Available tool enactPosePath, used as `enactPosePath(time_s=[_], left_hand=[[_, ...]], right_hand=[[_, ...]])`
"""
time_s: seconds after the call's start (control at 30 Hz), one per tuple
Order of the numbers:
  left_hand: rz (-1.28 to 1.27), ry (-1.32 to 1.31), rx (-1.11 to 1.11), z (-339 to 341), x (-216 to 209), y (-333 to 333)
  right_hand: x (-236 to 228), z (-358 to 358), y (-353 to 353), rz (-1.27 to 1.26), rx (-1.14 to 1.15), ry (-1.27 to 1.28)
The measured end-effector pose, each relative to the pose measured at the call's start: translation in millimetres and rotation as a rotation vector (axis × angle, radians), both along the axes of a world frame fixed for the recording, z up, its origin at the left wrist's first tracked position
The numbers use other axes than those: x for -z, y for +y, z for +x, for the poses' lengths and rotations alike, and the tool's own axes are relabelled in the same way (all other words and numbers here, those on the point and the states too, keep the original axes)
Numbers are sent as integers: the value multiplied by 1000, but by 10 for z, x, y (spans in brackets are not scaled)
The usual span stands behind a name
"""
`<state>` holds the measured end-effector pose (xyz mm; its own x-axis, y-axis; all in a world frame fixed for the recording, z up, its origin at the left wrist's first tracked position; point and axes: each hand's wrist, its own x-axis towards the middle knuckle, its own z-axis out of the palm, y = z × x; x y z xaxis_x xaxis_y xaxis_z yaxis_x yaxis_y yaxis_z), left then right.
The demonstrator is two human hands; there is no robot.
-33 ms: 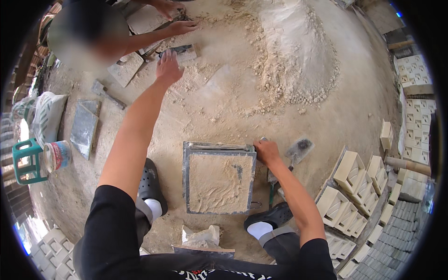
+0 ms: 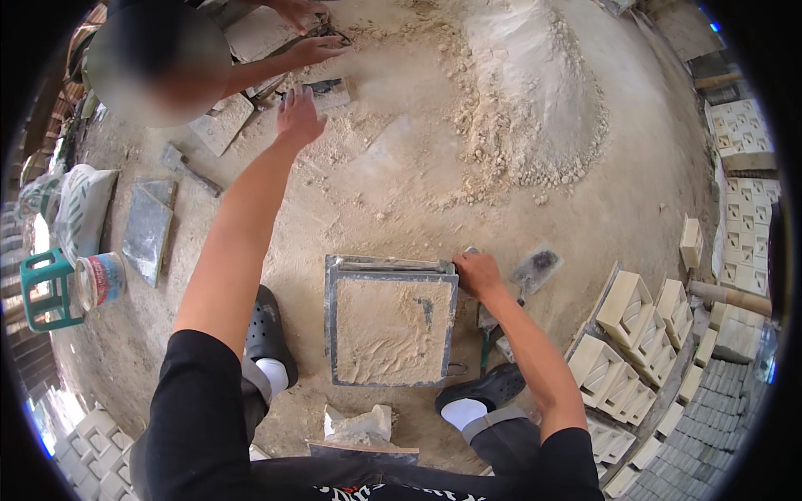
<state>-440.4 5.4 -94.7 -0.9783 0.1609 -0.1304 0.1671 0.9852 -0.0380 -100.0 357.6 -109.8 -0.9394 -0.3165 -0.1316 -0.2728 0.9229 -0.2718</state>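
Note:
A square metal-framed mould [image 2: 330, 326] lies on the ground between my feet, filled with levelled pale, sandy material. My right hand [image 2: 479, 273] is closed at its far right corner; a small grey tip shows past the fingers, but what they grip is hidden. My left arm stretches far forward. The left hand [image 2: 301, 117] is open, fingers spread, right beside a flat board with a dark handle [image 2: 330, 90]. A trowel with a grey blade [image 2: 537, 269] lies to the right of my right hand.
A co-worker's hands [image 2: 313, 50] are just beyond my left hand. A pale powder heap [image 2: 526, 92] rises ahead. Moulded blocks [image 2: 626, 309] stand at right. Left lie a hammer-like tool [image 2: 192, 169], a flat plate [image 2: 149, 230], a bucket [image 2: 102, 280] and a green stool [image 2: 46, 288].
My left hand has shifted slightly left and away from me, closer to the dark handle. The co-worker's nearer hand has moved a little left. My right hand stays at the mould's corner.

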Motion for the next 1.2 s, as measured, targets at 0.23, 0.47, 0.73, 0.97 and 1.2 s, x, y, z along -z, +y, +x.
enactPosePath(time_s=[0.23, 0.47, 0.73, 0.97, 1.2], left_hand=[[-63, -105, -67, -522, 108, 42], [-105, -76, -11, -504, 137, -81], [129, -207, -161, 243, -49, -409], [347, -97, -274, 968, -885, -795], [745, -114, -403, 1924, -1865, -422]], right_hand=[[-165, -117, 27, -174, -37, -100], [-173, -115, -18, -176, -11, -116], [-153, -32, -48, -126, 29, -117], [-517, -107, -130, 395, 29, -148], [-1864, -186, -826, -525, 418, -129]])
